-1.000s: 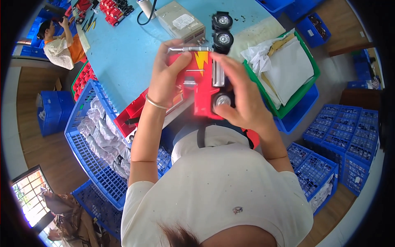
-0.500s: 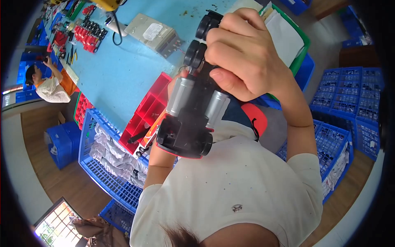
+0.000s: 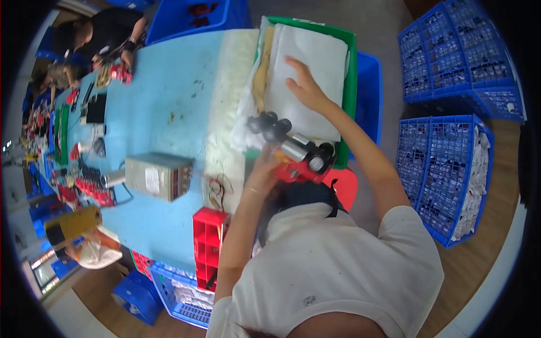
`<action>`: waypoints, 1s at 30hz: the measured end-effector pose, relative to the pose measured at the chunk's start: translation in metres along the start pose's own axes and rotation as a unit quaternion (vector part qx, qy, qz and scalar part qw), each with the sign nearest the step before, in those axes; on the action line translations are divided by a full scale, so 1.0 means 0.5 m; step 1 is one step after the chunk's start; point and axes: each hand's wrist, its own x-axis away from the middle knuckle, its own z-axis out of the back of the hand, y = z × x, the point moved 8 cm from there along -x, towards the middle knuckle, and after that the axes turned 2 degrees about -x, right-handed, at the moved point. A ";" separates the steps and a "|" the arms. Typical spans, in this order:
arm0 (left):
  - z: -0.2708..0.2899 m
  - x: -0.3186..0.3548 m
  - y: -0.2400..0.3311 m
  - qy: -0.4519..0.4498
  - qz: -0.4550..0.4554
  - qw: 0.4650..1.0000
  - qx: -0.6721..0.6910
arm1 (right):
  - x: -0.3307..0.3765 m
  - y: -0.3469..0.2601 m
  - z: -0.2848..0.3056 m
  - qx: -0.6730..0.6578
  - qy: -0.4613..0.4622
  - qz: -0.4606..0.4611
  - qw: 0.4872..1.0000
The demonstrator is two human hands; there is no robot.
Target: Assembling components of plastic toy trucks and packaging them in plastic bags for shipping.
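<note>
A toy truck (image 3: pixel 294 150) with a red cab, black wheels and silver side tanks is tilted on its side, its underside partly showing. My left hand (image 3: pixel 264 172) grips it at the red body, near the crate's closest corner. My right hand (image 3: pixel 306 85) is away from the truck, fingers spread and empty, over white sheets (image 3: pixel 315 50). Those sheets lie in a green crate (image 3: pixel 350 73); whether the hand touches them I cannot tell.
A grey power box (image 3: pixel 158 176) and red divided tray (image 3: pixel 198 242) are on the blue table (image 3: pixel 163 107). Other people work at the far left. Stacked blue crates (image 3: pixel 442 169) stand at right, a blue bin (image 3: pixel 369 101) beside the green crate.
My right hand has let go of the truck and moved over the sheets in the green crate. The truck is now in my left hand, and the view has swung right.
</note>
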 end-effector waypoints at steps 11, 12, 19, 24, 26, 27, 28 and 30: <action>0.194 -0.258 -0.182 0.268 -0.043 0.907 -0.322 | 0.041 0.493 0.044 0.288 0.056 -0.205 0.934; 0.186 -0.253 -0.170 0.273 -0.061 0.881 -0.381 | 0.043 0.486 0.031 0.278 0.025 -0.184 0.942; 0.039 -0.136 -0.021 0.194 -0.035 0.786 -0.586 | 0.162 0.153 0.010 0.206 -0.077 0.110 0.969; -0.212 -0.155 0.139 0.105 -0.252 0.759 -0.591 | 0.357 0.007 -0.064 0.107 -0.254 0.184 0.944; -0.176 -0.234 0.085 0.066 -0.195 0.797 -0.568 | 0.408 0.002 -0.097 0.115 -0.320 0.190 0.921; -0.139 -0.243 0.066 0.072 -0.192 0.798 -0.567 | 0.408 -0.006 -0.096 0.111 -0.325 0.190 0.920; -0.038 -0.252 0.005 0.136 -0.022 0.886 -0.443 | 0.405 -0.015 -0.090 0.069 -0.319 0.174 0.929; 0.162 -0.212 -0.139 0.197 0.140 0.927 -0.287 | 0.374 -0.024 -0.070 -0.012 -0.309 0.149 0.939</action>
